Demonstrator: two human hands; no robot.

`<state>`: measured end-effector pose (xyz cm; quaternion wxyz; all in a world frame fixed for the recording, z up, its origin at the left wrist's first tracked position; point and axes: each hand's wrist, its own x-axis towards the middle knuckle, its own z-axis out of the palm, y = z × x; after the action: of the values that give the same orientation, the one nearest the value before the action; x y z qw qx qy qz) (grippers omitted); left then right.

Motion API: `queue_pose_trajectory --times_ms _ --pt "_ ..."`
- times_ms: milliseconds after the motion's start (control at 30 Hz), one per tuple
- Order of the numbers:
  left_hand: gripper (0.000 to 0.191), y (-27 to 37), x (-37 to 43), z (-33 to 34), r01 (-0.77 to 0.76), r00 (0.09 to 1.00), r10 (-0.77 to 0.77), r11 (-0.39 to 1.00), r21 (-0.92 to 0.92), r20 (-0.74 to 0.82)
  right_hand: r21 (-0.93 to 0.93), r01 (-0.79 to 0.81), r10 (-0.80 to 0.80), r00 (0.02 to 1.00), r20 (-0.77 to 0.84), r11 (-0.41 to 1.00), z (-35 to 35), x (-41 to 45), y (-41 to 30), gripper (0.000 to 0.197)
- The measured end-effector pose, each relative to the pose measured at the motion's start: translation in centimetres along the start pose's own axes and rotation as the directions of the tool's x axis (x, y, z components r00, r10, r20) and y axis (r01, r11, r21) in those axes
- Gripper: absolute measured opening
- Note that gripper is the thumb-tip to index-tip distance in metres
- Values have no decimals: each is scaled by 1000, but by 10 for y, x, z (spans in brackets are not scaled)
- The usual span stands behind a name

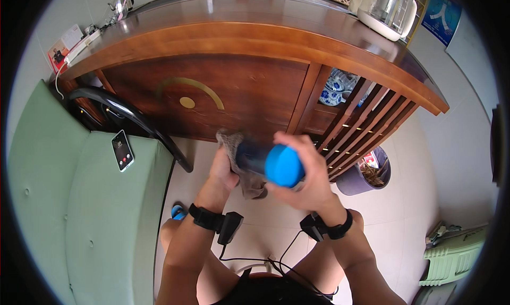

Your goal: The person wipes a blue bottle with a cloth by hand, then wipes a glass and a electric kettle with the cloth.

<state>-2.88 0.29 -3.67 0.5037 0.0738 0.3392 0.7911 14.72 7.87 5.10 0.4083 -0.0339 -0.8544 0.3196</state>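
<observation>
Between my hands is a dark, see-through bottle [252, 158] with a bright blue cap [283, 165], tilted and blurred. My right hand [308, 173] grips the cap end, fingers curved around its side. A grey-brown cloth [231, 143] lies in my left hand [223, 170], pressed against the bottle's other end, with part of it hanging below. How much of the bottle my left hand grips through the cloth is hidden. Both wrists wear black straps with small black boxes and cables.
A wooden counter [239, 38] stands in front, with a glass kettle [384, 16] at its right. A green bench [107, 177] holds a phone [123, 150] at left. A black curved armrest [131, 109], purple waste bin [358, 183] and green plastic stool [454, 261] are nearby.
</observation>
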Motion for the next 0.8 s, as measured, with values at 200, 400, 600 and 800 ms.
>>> queue_pose_trajectory --times_ms 200,400,600,800 --pt "27 -1 -8 5 90 988 -99 993 79 122 244 -363 407 898 -165 899 -21 2 14 54" --pt "36 -1 -11 -9 -111 956 -96 755 646 277 354 -549 628 761 -163 757 -20 4 31 40" --pt "59 -9 -46 41 -374 926 19 191 908 377 67 -589 590 785 -189 805 1 -7 36 40" --pt "70 -31 -41 26 -539 758 337 -159 827 558 -84 -487 460 859 -225 869 35 -19 33 43"
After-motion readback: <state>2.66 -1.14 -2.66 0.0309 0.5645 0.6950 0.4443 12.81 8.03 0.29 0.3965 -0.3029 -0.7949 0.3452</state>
